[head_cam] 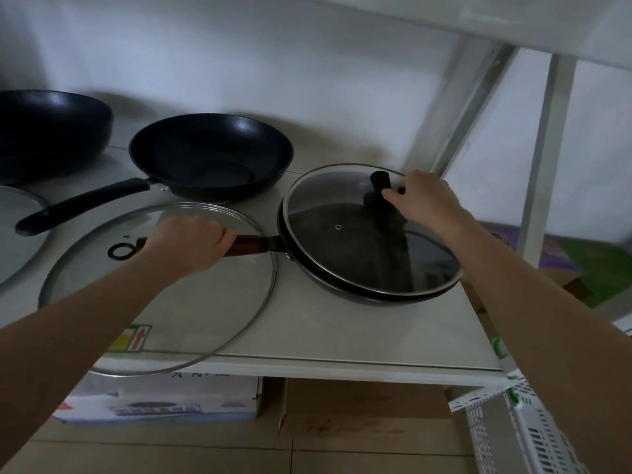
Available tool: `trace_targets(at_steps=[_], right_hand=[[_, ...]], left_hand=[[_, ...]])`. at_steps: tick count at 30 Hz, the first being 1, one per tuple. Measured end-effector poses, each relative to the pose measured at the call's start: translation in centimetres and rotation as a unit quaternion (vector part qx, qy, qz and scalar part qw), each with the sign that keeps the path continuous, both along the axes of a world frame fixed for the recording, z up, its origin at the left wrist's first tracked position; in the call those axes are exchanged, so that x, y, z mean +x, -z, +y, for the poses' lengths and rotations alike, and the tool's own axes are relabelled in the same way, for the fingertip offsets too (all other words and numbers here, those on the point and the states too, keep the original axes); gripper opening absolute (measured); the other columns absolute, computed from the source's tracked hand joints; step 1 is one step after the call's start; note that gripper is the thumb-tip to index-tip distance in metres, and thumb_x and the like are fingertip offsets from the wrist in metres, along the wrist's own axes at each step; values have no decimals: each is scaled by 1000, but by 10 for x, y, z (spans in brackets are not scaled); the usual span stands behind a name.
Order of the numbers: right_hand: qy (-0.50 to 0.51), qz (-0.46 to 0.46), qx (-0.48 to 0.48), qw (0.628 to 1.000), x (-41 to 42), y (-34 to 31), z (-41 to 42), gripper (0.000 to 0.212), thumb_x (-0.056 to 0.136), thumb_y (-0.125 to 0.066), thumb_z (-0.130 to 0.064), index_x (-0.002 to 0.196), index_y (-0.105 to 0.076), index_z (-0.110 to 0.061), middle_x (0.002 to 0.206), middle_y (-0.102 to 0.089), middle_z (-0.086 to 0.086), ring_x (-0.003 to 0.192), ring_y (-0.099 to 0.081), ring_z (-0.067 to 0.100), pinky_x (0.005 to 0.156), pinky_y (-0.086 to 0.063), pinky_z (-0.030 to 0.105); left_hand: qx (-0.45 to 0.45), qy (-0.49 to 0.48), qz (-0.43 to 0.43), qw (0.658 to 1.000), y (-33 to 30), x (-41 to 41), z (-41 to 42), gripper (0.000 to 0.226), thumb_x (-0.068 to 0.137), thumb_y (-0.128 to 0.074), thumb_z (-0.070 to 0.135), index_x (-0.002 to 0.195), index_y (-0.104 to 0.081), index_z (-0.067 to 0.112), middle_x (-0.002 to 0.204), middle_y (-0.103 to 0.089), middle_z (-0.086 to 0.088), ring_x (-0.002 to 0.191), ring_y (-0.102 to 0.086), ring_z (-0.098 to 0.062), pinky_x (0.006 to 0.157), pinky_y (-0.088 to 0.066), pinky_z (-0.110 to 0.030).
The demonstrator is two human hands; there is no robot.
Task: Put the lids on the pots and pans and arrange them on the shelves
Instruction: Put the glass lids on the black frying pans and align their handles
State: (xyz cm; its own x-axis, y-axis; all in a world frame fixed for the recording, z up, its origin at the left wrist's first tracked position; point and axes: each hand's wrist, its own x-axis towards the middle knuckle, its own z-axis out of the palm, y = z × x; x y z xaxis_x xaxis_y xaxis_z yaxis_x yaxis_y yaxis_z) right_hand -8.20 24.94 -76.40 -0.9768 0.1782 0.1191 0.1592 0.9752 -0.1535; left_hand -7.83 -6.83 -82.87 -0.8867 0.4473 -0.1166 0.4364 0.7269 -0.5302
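White shelf (342, 336), left hand (191, 244) gripping black pan's (359, 295) wooden handle (248, 245), right hand (424, 203) pinching glass lid's (342, 213) knob (379, 186)

Single view, head-mounted, wide-angle. Looks forward and down from above my forearms onto shelf (342, 336), close range. My left hand (191, 242) and right hand (425, 201) sit mid-frame; floor visible below them, wall beyond.

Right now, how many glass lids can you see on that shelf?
3. One lid sits on the pan at the right, one loose lid lies under the left arm, and one is cut off at the left edge. Others may be outside the view.
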Motion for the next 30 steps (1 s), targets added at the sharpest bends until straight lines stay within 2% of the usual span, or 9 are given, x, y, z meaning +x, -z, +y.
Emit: trace_targets(at_steps=[8, 13, 17, 22, 26, 30], right_hand=[[4, 5, 1, 1000, -2, 6, -8, 46, 93, -51, -35, 55, -35, -14, 57, -42, 4, 51, -40, 17, 47, -26, 26], [-4, -1, 8, 1000, 1, 4, -11, 45, 93, -50, -34, 55, -38, -12, 56, -44, 5, 50, -42, 17, 45, -25, 25], [-3, -6, 28, 1000, 1, 3, -12, 44, 94, -49, -35, 57, -39, -12, 58, -43, 4, 51, -41, 16, 46, -24, 25], [-11, -23, 45, 999, 0, 2, -12, 36, 94, -48, -34, 72, -49, -7, 59, -44, 4, 52, -41, 15, 47, -25, 24], [-14, -35, 48, 998, -3, 1, -11, 41, 95, -48, -33, 59, -41, -12, 58, -43, 4, 52, -41, 16, 47, -25, 25], [-16, -47, 53, 997, -5, 0, -11, 41, 94, -48, -33, 60, -41, -12, 59, -44, 5, 52, -42, 17, 47, -27, 26]], left_hand=[[9, -4, -10, 1000, -2, 2, 2, 24, 99, -36, 27, 120, -43, 17, 78, -37, 3, 71, -46, -17, 64, -42, -28], [16, -17, -13, 1000, -2, 4, 3, 26, 100, -36, 28, 122, -42, 18, 89, -50, 0, 74, -46, -18, 66, -44, -29], [18, -10, -15, 1000, 0, 2, 2, 24, 98, -40, 29, 119, -43, 18, 72, -35, 4, 70, -48, -17, 63, -44, -28], [12, -4, -2, 1000, -2, 3, 2, 23, 99, -37, 26, 118, -44, 17, 74, -37, 3, 70, -47, -18, 61, -43, -29], [25, -5, -5, 1000, -1, 1, 1, 22, 99, -37, 28, 117, -45, 18, 71, -35, 4, 69, -48, -17, 62, -45, -29], [16, 16, 0, 1000, -1, 1, 0, 23, 99, -39, 29, 118, -44, 17, 72, -35, 4, 68, -49, -16, 63, -48, -28]])
